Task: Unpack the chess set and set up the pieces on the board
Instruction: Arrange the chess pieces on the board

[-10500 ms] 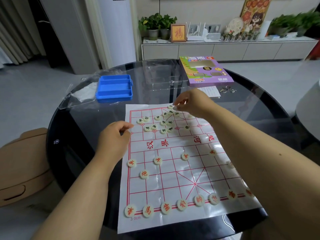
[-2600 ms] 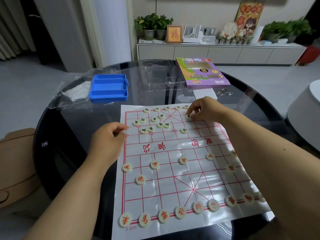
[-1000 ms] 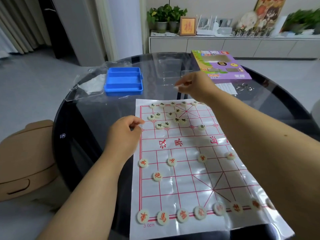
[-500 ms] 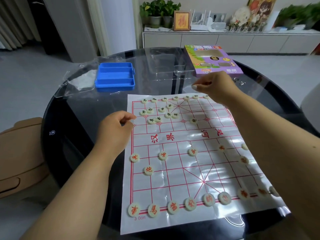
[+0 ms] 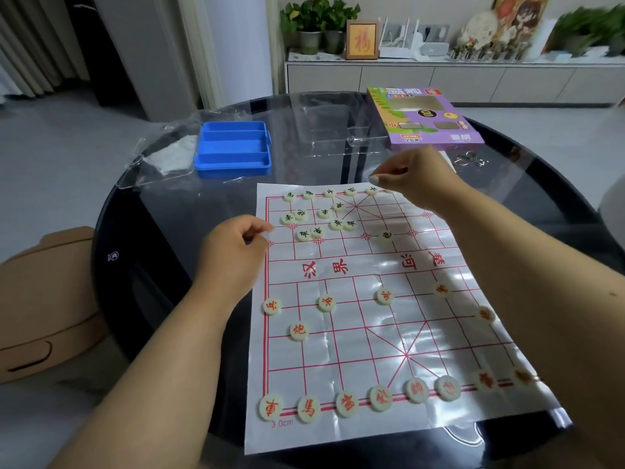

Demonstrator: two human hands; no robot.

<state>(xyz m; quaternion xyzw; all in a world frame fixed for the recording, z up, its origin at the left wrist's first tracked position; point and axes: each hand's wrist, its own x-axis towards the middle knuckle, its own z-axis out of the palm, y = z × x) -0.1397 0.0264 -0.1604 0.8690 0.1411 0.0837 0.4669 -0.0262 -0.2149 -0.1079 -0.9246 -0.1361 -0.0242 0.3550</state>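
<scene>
The board (image 5: 378,299), a glossy paper sheet with a red grid, lies flat on the round glass table (image 5: 162,265). Red pieces (image 5: 346,403) line its near edge, with a few more in the rows above. Black pieces (image 5: 318,214) sit at the far end, some in a row along the far edge, the rest bunched loosely around 11 o'clock from the board's middle. Right hand (image 5: 414,179) hangs over the far edge at about 12 o'clock, fingers pinched together; can't tell if there's a piece in there. Left hand (image 5: 233,247) rests at the board's left edge, about 9 o'clock, fingers curled, nothing visible in it. Beyond: blue tray (image 5: 233,147) at 11, purple box (image 5: 424,118) at 1.
</scene>
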